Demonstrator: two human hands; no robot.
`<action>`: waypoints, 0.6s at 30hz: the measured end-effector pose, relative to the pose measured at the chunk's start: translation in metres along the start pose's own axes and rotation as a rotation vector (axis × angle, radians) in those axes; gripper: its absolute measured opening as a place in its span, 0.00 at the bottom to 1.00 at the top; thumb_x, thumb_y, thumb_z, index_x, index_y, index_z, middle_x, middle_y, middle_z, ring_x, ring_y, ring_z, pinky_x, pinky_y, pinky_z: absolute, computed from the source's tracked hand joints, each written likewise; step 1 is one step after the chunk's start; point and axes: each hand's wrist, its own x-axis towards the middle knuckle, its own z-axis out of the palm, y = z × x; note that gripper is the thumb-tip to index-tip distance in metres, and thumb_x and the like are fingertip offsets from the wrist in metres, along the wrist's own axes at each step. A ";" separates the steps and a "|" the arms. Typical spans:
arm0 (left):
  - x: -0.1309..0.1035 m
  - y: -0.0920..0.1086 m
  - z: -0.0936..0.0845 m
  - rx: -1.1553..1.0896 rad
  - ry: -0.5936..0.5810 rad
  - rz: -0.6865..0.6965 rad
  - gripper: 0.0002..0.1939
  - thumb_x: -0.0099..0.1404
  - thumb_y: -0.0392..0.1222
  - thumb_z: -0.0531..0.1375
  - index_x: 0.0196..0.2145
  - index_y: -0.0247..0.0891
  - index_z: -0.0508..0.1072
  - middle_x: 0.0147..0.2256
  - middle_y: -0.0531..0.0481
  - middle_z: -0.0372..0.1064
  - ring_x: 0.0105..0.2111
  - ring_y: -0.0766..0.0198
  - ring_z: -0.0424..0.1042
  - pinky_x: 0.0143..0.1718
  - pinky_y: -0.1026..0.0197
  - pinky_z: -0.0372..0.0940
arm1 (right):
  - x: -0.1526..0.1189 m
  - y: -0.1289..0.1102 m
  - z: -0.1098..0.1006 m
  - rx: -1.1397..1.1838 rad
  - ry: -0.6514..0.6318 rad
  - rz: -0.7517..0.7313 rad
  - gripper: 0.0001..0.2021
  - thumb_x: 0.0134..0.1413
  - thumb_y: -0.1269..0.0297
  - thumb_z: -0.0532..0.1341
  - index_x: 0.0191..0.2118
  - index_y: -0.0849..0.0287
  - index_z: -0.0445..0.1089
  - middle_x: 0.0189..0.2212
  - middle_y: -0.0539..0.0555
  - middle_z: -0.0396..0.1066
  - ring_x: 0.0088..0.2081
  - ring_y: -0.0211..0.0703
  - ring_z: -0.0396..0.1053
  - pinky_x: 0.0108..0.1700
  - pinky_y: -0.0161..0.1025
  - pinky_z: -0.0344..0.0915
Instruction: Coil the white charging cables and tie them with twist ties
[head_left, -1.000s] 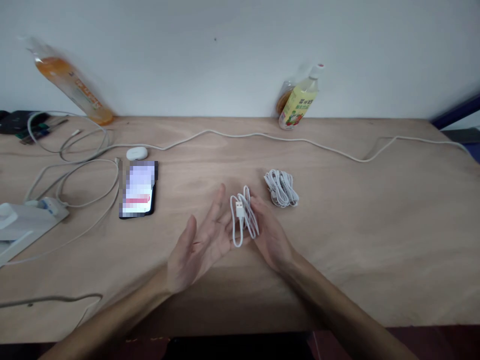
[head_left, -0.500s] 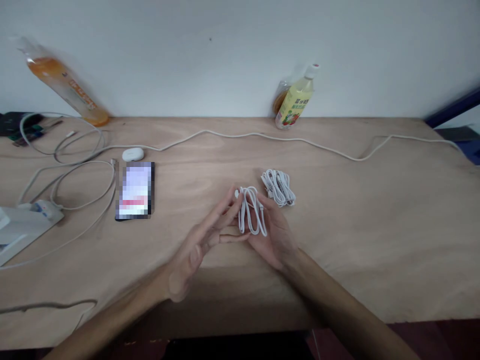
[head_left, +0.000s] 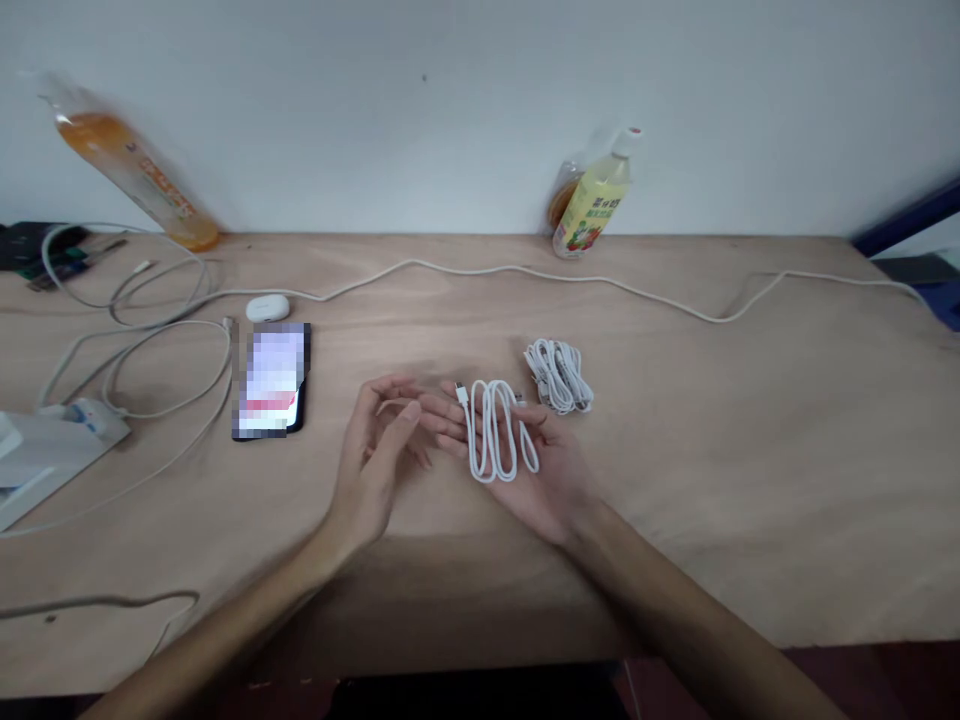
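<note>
A white USB charging cable, folded in several loose loops, lies across the palm and fingers of my right hand. That palm faces up, with the thumb over the cable's right side near one plug. The other plug points up at the left of the loops. Just to the left is my left hand, its fingers apart and curved, with nothing in it. Its fingertips come close to those of my right hand. Beyond my right hand, several bundled white cables rest on the wooden table.
On the left are a phone, a white earbud case, a power strip and looped cords. An orange drink bottle and a yellow one lean against the wall. A long white cord crosses the table's back.
My left hand has let go of the folded cable and moved left. The cable now lies spread over my right hand, which has opened flatter beneath it.
</note>
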 end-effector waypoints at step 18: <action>-0.008 -0.003 0.003 -0.279 -0.471 -0.422 0.10 0.70 0.44 0.72 0.44 0.38 0.81 0.49 0.44 0.79 0.54 0.48 0.80 0.55 0.43 0.79 | -0.011 0.000 0.004 -0.247 0.005 -0.101 0.21 0.59 0.39 0.69 0.51 0.44 0.86 0.66 0.49 0.76 0.69 0.57 0.70 0.73 0.52 0.64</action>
